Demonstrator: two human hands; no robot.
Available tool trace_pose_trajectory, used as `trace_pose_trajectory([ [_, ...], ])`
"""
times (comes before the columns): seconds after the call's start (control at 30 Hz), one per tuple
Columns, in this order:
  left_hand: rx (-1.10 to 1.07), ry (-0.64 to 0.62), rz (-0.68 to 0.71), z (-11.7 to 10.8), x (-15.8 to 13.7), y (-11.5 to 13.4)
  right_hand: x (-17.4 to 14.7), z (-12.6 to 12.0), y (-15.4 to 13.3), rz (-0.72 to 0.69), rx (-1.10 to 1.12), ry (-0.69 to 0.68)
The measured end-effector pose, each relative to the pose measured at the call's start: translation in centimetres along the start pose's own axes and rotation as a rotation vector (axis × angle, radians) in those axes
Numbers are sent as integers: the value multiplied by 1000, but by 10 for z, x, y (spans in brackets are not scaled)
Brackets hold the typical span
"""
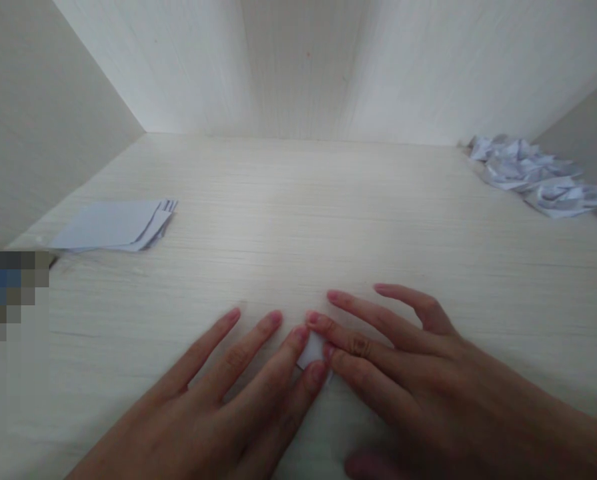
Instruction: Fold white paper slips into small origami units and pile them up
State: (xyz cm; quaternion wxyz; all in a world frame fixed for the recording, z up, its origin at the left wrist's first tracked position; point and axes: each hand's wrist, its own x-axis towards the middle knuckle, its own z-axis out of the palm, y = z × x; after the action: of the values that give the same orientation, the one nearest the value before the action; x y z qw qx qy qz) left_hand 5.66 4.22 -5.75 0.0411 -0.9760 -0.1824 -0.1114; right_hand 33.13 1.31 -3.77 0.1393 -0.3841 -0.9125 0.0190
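A small piece of folded white paper point(311, 351) lies on the pale wooden surface near the front, partly covered by my fingers. With thumb and index finger at its left and lower edges, my left hand point(243, 387) holds the paper down; the other fingers stretch out over the surface. On the opposite side, my right hand point(403, 367) presses the paper's upper and right edges with two fingertips. Its remaining fingers are spread. How the paper is folded beneath the fingertips cannot be made out.
A stack of flat white paper sheets point(113, 223) rests at the left. Several folded white paper pieces point(533, 173) are heaped at the far right. Pale walls point(298, 73) enclose the surface at the back and sides. A pixelated patch covers the left edge.
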Motion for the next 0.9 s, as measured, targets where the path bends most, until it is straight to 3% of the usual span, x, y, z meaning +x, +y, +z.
trace_pose_trajectory([
  [0.07,-17,-11,9,-2,-1,-1,2,-4,6,9,66,48],
  [0.23,-93,138,-80,-2,10,3,6,-6,10,47,239,208],
  [0.53,-330,242,-177,-11,40,3,14,3,-1,32,277,181],
  [0.77,-407,233,-182,-10,40,1,18,-7,3,-177,81,131],
  [0.9,-402,195,-192,-9,36,1,16,-9,2,-251,35,171],
])
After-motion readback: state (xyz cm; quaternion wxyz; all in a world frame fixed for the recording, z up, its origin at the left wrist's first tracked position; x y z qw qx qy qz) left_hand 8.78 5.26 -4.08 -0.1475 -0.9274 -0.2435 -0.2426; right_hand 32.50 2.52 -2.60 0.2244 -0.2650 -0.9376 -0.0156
